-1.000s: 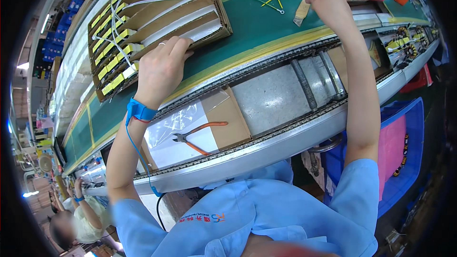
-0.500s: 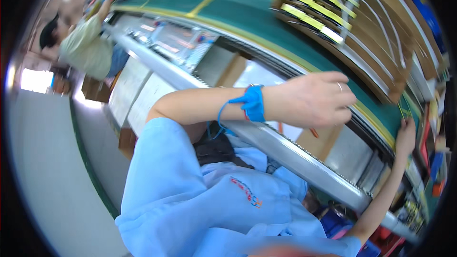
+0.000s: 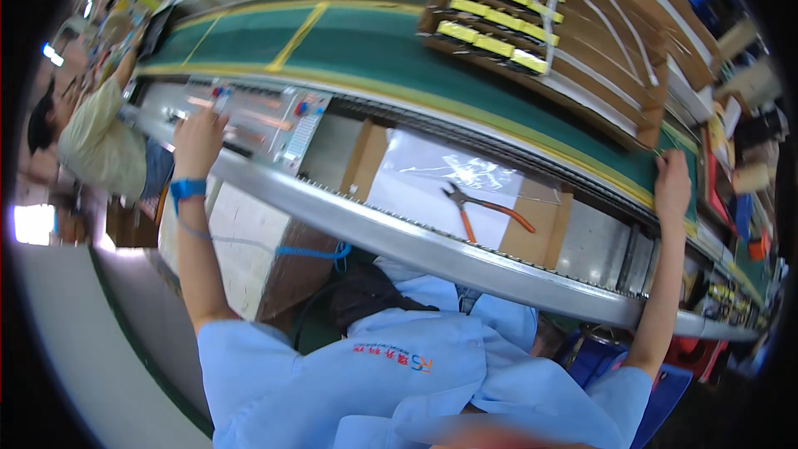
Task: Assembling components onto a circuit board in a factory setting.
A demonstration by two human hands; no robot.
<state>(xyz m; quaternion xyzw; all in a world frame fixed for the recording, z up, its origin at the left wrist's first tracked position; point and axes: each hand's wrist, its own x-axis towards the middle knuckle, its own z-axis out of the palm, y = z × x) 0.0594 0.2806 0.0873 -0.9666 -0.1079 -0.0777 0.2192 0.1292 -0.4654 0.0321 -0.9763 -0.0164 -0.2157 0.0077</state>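
My left hand [image 3: 198,140] reaches far left and rests its fingers on a metal control panel [image 3: 266,116] with small red and blue buttons. It holds nothing. A blue wrist strap [image 3: 187,189] with a coiled blue cord [image 3: 312,252] is on that wrist. My right hand [image 3: 672,185] lies flat on the near edge of the green conveyor belt [image 3: 374,41], just right of a cardboard tray [image 3: 582,75] holding white cables with yellow labels [image 3: 490,21]. Between my arms, orange-handled pliers [image 3: 482,209] lie on a clear plastic sheet [image 3: 440,175].
A steel bench rail [image 3: 416,241] runs across in front of me. A person in a beige shirt [image 3: 96,145] works at the left end of the line. Cardboard pieces [image 3: 536,229] lie under the pliers. Blue bins [image 3: 598,357] stand below at right.
The view has swung left. My left hand left the cardboard tray and went to the control panel. My right hand came down from the far side of the belt to its near edge.
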